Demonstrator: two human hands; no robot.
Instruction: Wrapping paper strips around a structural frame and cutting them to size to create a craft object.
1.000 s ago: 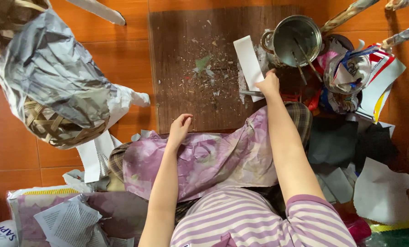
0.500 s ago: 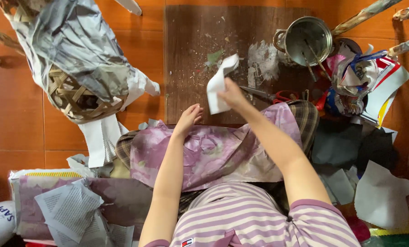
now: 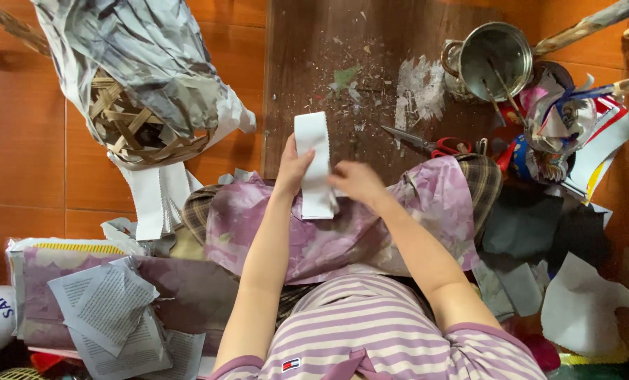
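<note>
Both hands are now gripping the white paper strip (image 3: 314,165), which is being held upright over the purple flowered cloth (image 3: 370,225) on the person's lap, its top edge reaching over the near edge of the dark wooden board (image 3: 370,56). The left hand (image 3: 292,169) is pinching the strip's left side, and the right hand (image 3: 356,181) is closing on its lower right part. Half a second ago only the right hand was carrying the strip, higher over the board, while the left hand was lying open on the cloth; a second ago the right hand was reaching to the strip beside the metal pot (image 3: 496,60).

Red-handled scissors (image 3: 427,143) are lying on the board just to the right of the hands, near a white smear. A woven basket wrapped in newspaper (image 3: 142,84) is sitting to the left, well apart from the hands, and loose printed sheets (image 3: 107,309) are lying at the lower left.
</note>
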